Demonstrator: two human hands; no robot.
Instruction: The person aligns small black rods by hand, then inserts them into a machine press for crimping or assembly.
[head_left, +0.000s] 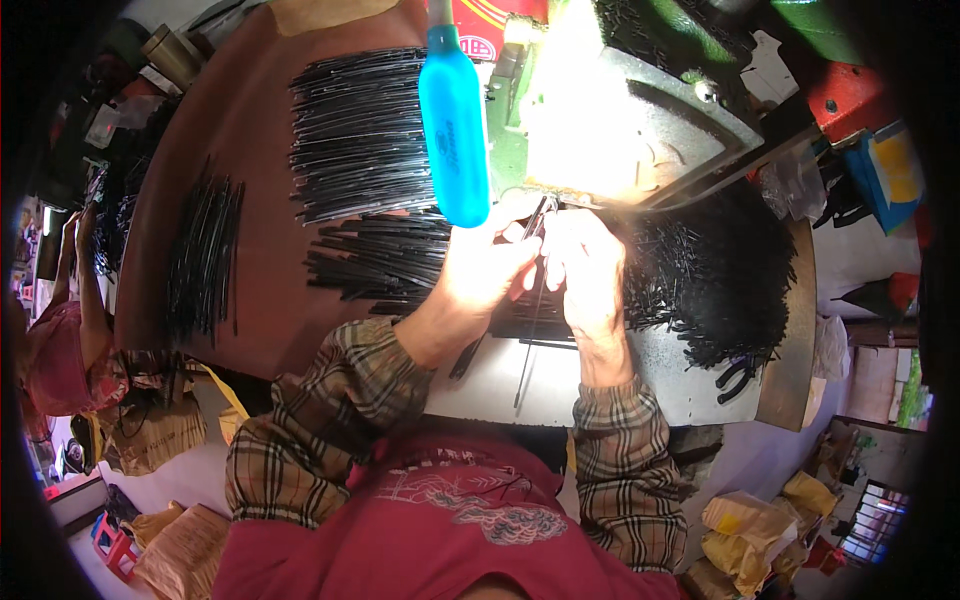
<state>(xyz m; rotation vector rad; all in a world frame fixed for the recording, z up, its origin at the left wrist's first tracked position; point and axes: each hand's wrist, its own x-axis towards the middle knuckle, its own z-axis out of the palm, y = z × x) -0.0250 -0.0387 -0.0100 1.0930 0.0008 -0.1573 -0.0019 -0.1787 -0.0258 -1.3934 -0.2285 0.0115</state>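
Observation:
Close to the lit metal part of a machine (645,130), my two hands work side by side. My left hand (478,268) is closed round a few thin black rods (525,370), which run down toward me over the table edge area. At their upper ends the fingers of my right hand (590,262) pinch the same rods. Glare washes out the fingertips and the machine face, so the exact contact there is hard to see. A neat row of black rods (355,135) lies left of the machine, with a looser bundle (380,255) beside my left wrist.
A blue rounded, lamp-like object (455,135) hangs just above my left hand. Right of my hands lies a large heap of black pieces (715,270), with dark-handled pliers (738,378) at its near edge. Another rod bundle (205,255) is far left. A person (70,340) works beyond it.

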